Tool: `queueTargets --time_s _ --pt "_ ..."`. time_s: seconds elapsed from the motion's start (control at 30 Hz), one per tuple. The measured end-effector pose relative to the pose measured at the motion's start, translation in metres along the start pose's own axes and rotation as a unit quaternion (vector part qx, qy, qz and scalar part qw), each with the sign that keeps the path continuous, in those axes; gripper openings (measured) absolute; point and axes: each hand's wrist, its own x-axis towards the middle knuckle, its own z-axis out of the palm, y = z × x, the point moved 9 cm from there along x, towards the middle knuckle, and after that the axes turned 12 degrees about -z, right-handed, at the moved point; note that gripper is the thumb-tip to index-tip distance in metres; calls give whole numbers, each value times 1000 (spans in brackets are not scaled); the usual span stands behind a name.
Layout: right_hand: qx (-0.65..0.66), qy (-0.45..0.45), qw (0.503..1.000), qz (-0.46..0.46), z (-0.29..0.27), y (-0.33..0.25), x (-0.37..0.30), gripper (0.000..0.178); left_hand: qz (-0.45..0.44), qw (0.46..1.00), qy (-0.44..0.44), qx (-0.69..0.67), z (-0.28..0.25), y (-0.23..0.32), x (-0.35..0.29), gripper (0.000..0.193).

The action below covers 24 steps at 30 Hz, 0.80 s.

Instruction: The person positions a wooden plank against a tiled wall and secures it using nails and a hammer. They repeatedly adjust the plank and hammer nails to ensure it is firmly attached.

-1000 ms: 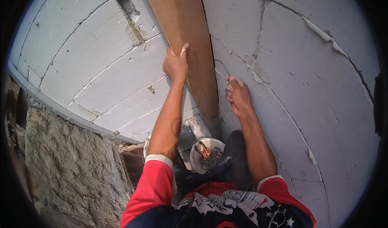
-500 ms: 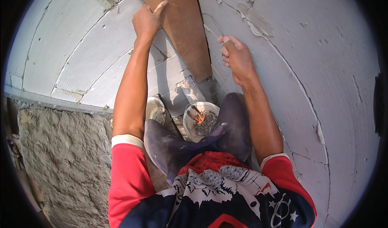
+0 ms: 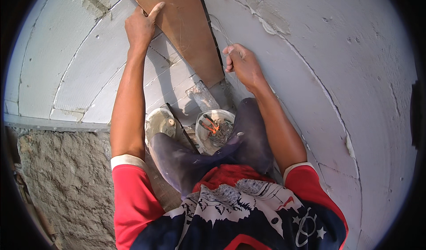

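A long brown board [image 3: 188, 33] stands in the corner between two pale block walls. My left hand [image 3: 141, 28] grips the board's left edge, with the thumb on its face and the fingers partly hidden. Right of the board, my right hand [image 3: 243, 64] is closed in a pinch on a thin wire [image 3: 227, 38]. Loose strands of that wire run up along the board's dark right edge. Between my knees sits a white bucket [image 3: 198, 137] holding orange-and-black-handled pliers [image 3: 209, 124] and small metal pieces.
A second pale bucket [image 3: 153, 121] stands beside my left knee. Behind it rises the left block wall [image 3: 88, 77], and the right block wall [image 3: 328, 64] curves close past my right arm. A rough grey mortar surface [image 3: 66, 179] lies at lower left. A rough-faced block [image 3: 203, 95] sits below the board.
The view has shifted, so the board, buckets and left hand appear farther left. My right hand has moved slightly lower and turned, still pinching the wire. The left hand keeps its hold.
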Motion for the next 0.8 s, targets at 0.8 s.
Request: queueTargets --time_s 0.8 --pt "164 -92 981 53 42 -11 -6 30 -44 991 -12 126 -3 13 -2 71"
